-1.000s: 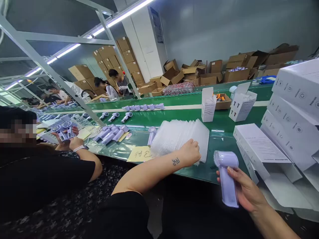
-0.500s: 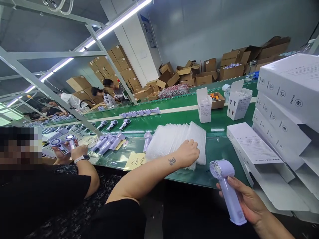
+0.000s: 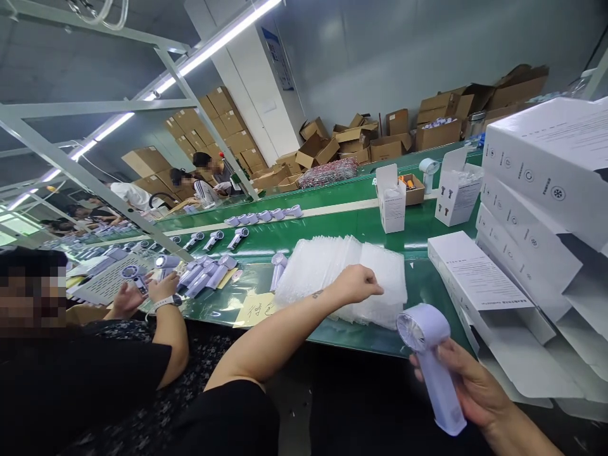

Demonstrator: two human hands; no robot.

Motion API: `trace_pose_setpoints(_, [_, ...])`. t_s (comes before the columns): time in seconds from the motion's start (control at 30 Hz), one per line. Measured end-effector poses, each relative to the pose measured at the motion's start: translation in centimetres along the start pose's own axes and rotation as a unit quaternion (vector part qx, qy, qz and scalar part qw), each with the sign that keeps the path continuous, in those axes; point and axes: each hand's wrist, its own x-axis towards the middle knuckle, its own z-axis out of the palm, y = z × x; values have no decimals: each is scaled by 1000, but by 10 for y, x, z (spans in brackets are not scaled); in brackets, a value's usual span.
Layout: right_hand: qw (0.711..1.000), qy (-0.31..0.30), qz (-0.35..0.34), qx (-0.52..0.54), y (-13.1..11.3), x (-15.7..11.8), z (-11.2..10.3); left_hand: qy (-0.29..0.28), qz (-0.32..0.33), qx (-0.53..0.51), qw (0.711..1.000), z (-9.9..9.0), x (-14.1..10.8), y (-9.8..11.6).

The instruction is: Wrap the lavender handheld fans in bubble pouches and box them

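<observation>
My right hand (image 3: 475, 380) is closed round the handle of a light purple handheld fan (image 3: 439, 373), held upright with a slight tilt in front of the bench edge. Clear film seems to cover the fan. Over a stack of white bubble wrap bags (image 3: 316, 269), my left hand (image 3: 358, 284) has its fingers curled and pinched at the top bag (image 3: 387, 269). The exact contact of those fingertips is partly hidden. Left of the stack, another purple fan (image 3: 278, 269) lies beside a yellow paper note (image 3: 254, 309) with handwriting.
White printed cartons (image 3: 479, 269) are piled at the right, flaps open. Two upright white boxes (image 3: 392, 199) stand behind the bags. Several fans (image 3: 209, 272) lie to the left, where a co-worker's hands (image 3: 161, 288) hold fans. A green conveyor (image 3: 332, 221) runs behind.
My left hand's fingers have turned toward the right, and the top bag has shifted right and toward me. My right hand keeps the fan in nearly the same place. The co-worker's hands have moved.
</observation>
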Motion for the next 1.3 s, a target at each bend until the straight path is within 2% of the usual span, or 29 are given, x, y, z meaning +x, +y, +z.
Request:
trace_pose_setpoints(0.1, [997,-60,-20,-36,-7,6,20,-23,40,-124,991,7,-4,3])
trace_pose_setpoints(0.17, [997,-50,-35,-48,-14,13,31,-24,68,-187,980,12,-5,2])
trace_pose_setpoints(0.23, [997,-19,-42,-70,-18,19,36,11,47,-244,969,15,-6,1])
trace_pose_setpoints(0.3, [995,3,-39,-97,-18,24,36,70,22,-281,957,16,-8,0])
trace_pose_setpoints(0.33, [994,7,-38,-105,-17,25,35,96,38,-277,955,17,-11,1])
trace_pose_setpoints(0.43, [993,12,-41,-107,-15,24,32,167,187,-166,954,21,-22,2])
trace_pose_setpoints(0.5, [994,17,-56,-97,-15,21,31,208,272,-86,936,24,-33,0])
trace_pose_setpoints(0.67, [992,39,-77,-93,-18,14,35,273,353,24,895,36,-50,-3])
trace_pose_setpoints(0.77, [995,14,-79,-64,-19,13,40,276,433,152,845,42,-54,3])
trace_pose_setpoints(0.83, [995,22,-78,-52,-19,13,43,286,469,208,809,42,-54,3])
trace_pose_setpoints(0.93, [991,75,-87,-62,-19,9,48,359,443,227,789,39,-49,-2])
trace_pose_setpoints(1.0, [990,89,-88,-71,-18,7,50,417,396,205,792,38,-44,-8])
trace_pose_setpoints(1.07, [989,93,-83,-84,-18,6,51,450,353,160,805,44,-40,-10])
trace_pose_setpoints(1.13, [984,113,-95,-100,-20,5,51,467,329,121,812,56,-42,-8])
trace_pose_setpoints(1.2, [976,135,-124,-118,-22,8,50,465,342,111,809,74,-51,-2])
trace_pose_setpoints(1.27, [970,145,-138,-135,-22,13,48,441,368,104,812,87,-59,4])
trace_pose_setpoints(1.3, [969,151,-135,-141,-21,17,48,425,366,84,824,89,-62,8])
